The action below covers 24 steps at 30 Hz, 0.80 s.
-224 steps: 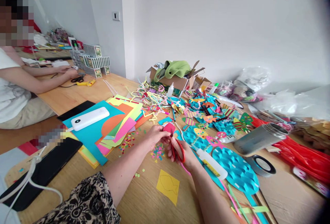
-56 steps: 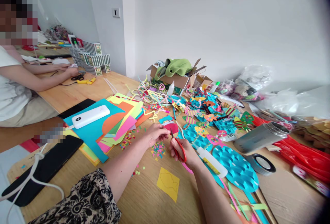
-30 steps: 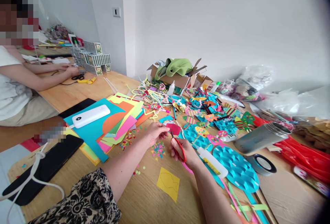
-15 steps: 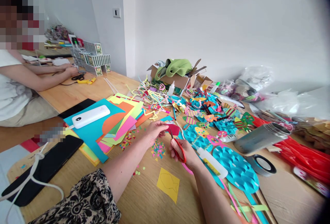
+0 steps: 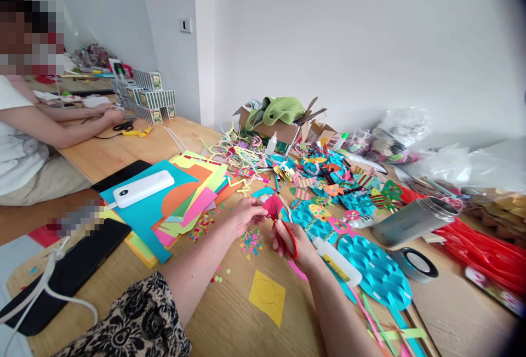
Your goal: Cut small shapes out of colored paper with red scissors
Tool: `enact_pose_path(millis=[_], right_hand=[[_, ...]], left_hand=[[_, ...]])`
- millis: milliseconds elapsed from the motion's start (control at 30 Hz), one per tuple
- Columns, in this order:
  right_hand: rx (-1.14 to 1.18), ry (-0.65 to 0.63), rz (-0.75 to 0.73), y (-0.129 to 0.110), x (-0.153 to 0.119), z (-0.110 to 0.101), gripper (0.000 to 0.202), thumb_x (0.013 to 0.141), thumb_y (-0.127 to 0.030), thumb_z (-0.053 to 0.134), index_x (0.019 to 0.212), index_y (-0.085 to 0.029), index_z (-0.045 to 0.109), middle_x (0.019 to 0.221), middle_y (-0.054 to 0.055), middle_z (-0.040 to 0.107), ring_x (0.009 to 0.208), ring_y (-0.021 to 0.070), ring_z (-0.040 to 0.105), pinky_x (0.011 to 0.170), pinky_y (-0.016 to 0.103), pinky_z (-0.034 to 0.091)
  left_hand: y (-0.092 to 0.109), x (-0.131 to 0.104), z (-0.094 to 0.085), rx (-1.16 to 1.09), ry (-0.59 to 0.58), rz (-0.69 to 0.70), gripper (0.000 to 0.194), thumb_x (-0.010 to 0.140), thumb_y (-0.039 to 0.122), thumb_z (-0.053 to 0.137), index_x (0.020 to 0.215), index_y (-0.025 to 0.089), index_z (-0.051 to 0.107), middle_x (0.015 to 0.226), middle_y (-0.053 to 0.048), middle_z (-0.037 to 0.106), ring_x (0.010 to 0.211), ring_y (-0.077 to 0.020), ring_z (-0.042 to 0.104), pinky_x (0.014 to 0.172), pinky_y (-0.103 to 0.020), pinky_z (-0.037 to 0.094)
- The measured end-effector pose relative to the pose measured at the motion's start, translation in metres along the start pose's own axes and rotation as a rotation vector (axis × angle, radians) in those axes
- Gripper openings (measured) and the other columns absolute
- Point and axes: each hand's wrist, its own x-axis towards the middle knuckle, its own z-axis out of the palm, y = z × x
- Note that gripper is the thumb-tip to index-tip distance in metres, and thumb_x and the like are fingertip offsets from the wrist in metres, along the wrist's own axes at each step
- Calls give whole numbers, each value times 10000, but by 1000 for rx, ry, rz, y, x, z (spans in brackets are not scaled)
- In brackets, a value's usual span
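My left hand (image 5: 248, 216) pinches a small piece of red paper (image 5: 272, 205) at its left edge. Red-handled scissors (image 5: 288, 240) are gripped in my right hand (image 5: 299, 247), their blades up against the red paper. Beneath my hands, small coloured paper bits (image 5: 251, 241) lie scattered on the wooden table. A yellow paper (image 5: 267, 298) with a fish outline drawn on it lies nearer to me. Just right of my right hand is a white glue bottle (image 5: 337, 261).
Coloured sheets (image 5: 193, 195) with a white device (image 5: 143, 188) are stacked at left. Paper fish and blue pieces (image 5: 370, 269) crowd the right, beside a metal bottle (image 5: 415, 220). A person's hands (image 5: 107, 113) work at far left near stacked boxes (image 5: 154, 99).
The red paper has turned and looks smaller between my left fingers. The scissors' handles have spread a little wider. The whole view has shifted slightly.
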Motion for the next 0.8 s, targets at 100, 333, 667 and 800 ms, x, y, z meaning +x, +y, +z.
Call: enact_pose_path(millis=[100, 333, 667, 800], right_hand=[[8, -4, 0, -1, 0, 0, 572, 767, -731, 569, 691, -164, 565, 488, -16, 575, 364, 68, 463, 364, 191, 247], [0, -57, 6, 1, 0, 0, 582, 770, -726, 568, 676, -152, 579, 486, -17, 567, 354, 59, 461, 360, 186, 257], [22, -8, 16, -4, -2, 1, 601, 735, -759, 568, 697, -159, 576, 498, -18, 573, 359, 65, 460, 355, 188, 241], [23, -14, 22, -4, -1, 2, 594, 733, -752, 575, 682, -160, 575, 485, -23, 566, 354, 64, 457, 358, 187, 249]], left_hand=[[1, -1, 0, 23, -15, -32, 265, 523, 187, 771, 714, 150, 590, 610, 4, 623, 523, -85, 541, 541, -219, 378], [1, 0, 3, 31, 75, 88, 318, 556, 342, 814, 725, 145, 629, 687, -8, 642, 602, -102, 559, 556, -227, 398], [0, 0, 0, 41, 4, 48, 279, 515, 209, 782, 740, 139, 634, 697, -20, 657, 613, -113, 584, 594, -241, 423], [0, 0, 0, 59, -23, -1, 251, 527, 223, 768, 728, 133, 648, 683, -28, 663, 598, -110, 573, 591, -240, 418]])
